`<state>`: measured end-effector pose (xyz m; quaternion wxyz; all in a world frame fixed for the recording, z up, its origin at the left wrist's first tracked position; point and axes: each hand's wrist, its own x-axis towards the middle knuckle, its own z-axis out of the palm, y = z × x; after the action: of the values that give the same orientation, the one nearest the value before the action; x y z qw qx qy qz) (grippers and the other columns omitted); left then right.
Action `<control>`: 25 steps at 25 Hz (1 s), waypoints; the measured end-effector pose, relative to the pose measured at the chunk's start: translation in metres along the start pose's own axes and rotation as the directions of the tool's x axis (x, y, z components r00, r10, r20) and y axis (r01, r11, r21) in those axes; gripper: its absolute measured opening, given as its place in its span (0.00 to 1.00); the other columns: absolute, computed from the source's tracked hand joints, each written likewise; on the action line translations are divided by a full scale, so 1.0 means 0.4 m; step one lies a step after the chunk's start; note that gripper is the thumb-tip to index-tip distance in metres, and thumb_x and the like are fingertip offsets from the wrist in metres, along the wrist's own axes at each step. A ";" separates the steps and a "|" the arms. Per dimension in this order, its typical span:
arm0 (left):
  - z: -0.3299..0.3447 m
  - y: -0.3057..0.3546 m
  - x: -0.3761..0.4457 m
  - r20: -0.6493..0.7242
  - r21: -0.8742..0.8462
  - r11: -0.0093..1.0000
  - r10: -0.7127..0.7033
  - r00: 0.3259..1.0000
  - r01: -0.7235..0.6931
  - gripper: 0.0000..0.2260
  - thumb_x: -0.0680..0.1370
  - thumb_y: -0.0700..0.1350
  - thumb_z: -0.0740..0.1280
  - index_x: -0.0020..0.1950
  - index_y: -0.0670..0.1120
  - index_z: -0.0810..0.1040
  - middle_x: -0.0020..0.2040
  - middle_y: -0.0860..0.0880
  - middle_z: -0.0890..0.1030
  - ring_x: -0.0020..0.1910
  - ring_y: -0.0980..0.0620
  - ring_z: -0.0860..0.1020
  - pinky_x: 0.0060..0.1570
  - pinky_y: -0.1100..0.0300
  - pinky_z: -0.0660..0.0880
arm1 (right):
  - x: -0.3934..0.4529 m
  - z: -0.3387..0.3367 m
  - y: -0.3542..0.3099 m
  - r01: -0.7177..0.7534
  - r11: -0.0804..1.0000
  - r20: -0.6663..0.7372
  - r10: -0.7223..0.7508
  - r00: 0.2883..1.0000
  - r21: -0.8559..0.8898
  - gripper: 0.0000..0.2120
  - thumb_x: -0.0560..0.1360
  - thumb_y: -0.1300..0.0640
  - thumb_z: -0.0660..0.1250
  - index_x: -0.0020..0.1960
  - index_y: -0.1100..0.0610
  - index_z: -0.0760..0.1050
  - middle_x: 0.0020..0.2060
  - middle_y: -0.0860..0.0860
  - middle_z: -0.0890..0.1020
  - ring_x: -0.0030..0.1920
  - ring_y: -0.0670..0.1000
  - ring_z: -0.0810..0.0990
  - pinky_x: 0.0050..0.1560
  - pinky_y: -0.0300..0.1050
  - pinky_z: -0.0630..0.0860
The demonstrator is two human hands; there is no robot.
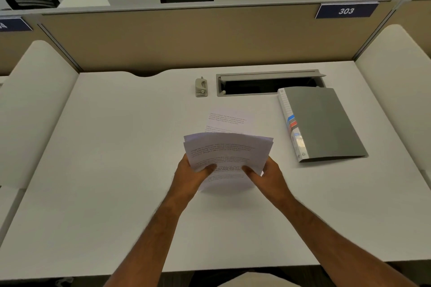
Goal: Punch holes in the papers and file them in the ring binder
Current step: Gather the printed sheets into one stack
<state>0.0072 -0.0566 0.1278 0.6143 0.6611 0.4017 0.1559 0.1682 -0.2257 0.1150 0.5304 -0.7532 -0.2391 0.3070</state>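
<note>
- Both bare forearms reach in from the near edge of the white desk (105, 170) and meet over its middle.
- The left hand (190, 176) grips the stack of papers (227, 154) at its lower left edge, thumb pressed on the top printed sheet and the other fingers hidden underneath.
- The right hand (268, 176) grasps the same stack at its lower right edge, thumb likewise on top.
- The stack is lifted off the desk and tilted toward the camera, its sheets slightly fanned so that several upper edges show one behind another.
- Just beyond the held stack, a single printed sheet (229, 120) lies flat on the desk, its near part hidden behind the stack.
- To the right, toward the right edge of the desk, the grey ring binder (326, 123) lies closed, its white spine with blue and red labels facing left.
- Further back, near the far edge, a small beige hole punch (201, 87) stands alone, just left of an open cable tray (268, 85) set into the desk.
- The binder's far corner overlaps the tray's right end.
- A tan partition (186, 37) rises behind the far edge, carrying a blue sign (346, 10) reading 303 at upper right.
</note>
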 end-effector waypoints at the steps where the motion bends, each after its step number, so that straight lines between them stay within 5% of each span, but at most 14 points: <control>1: 0.002 -0.006 -0.002 0.013 0.014 1.000 0.001 1.000 -0.001 0.21 0.75 0.47 0.77 0.66 0.58 0.76 0.54 0.57 0.83 0.54 0.55 0.82 0.46 0.66 0.82 | -0.003 0.003 0.013 0.000 1.000 -0.003 0.000 1.000 -0.012 0.19 0.77 0.56 0.73 0.63 0.43 0.72 0.52 0.40 0.81 0.53 0.45 0.82 0.46 0.30 0.79; 6: 0.002 -0.029 0.005 0.011 0.012 0.999 -0.050 0.999 0.050 0.17 0.78 0.44 0.74 0.65 0.55 0.78 0.55 0.55 0.84 0.55 0.52 0.82 0.54 0.56 0.82 | 0.003 0.008 0.028 0.007 1.000 0.010 -0.006 1.000 -0.024 0.19 0.78 0.55 0.72 0.60 0.36 0.70 0.52 0.38 0.80 0.54 0.42 0.81 0.49 0.33 0.80; 13: 0.030 -0.022 0.055 0.019 -0.007 0.998 -0.070 0.997 0.070 0.20 0.76 0.44 0.76 0.65 0.53 0.73 0.58 0.54 0.82 0.53 0.51 0.84 0.45 0.57 0.85 | 0.048 -0.037 0.044 -0.038 0.999 0.006 0.038 0.999 0.012 0.19 0.76 0.55 0.74 0.64 0.51 0.73 0.55 0.45 0.83 0.51 0.44 0.85 0.47 0.38 0.83; 20: 0.084 -0.021 0.154 0.017 -0.026 0.986 -0.161 0.987 0.162 0.13 0.81 0.53 0.69 0.62 0.52 0.74 0.58 0.53 0.83 0.54 0.52 0.84 0.47 0.60 0.82 | 0.077 -0.093 0.092 -0.119 0.992 -0.104 0.124 0.987 0.050 0.19 0.75 0.52 0.74 0.63 0.50 0.74 0.55 0.44 0.83 0.49 0.44 0.85 0.44 0.39 0.83; 25: 0.109 -0.060 0.254 -0.134 0.077 0.985 -0.142 0.981 0.154 0.16 0.79 0.56 0.71 0.61 0.49 0.76 0.59 0.51 0.79 0.59 0.50 0.79 0.49 0.59 0.79 | 0.093 -0.143 0.137 -0.178 0.981 -0.141 0.187 0.972 0.073 0.20 0.75 0.52 0.74 0.65 0.51 0.74 0.56 0.46 0.83 0.50 0.45 0.85 0.44 0.42 0.84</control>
<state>0.0934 -0.0149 0.0676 0.5678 0.6441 0.4947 0.1341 0.2368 -0.2551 0.0696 0.5383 -0.7765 -0.1196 0.3050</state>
